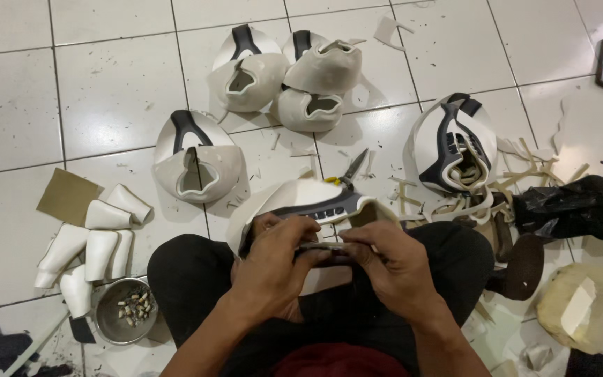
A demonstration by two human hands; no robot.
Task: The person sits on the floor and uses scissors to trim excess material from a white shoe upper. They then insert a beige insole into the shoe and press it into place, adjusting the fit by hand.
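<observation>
You sit cross-legged on the tiled floor (106,105). Both hands pinch the white shoe upper (301,202) over your lap: left hand (273,258) clenched on its edge, right hand (392,262) gripping opp. side, prob. to steady the seam. Ahead lie 5 more uppers, e.g. (197,157). Scissors (349,171) sit w/in reach; metal bowl (123,311) at left.
</observation>
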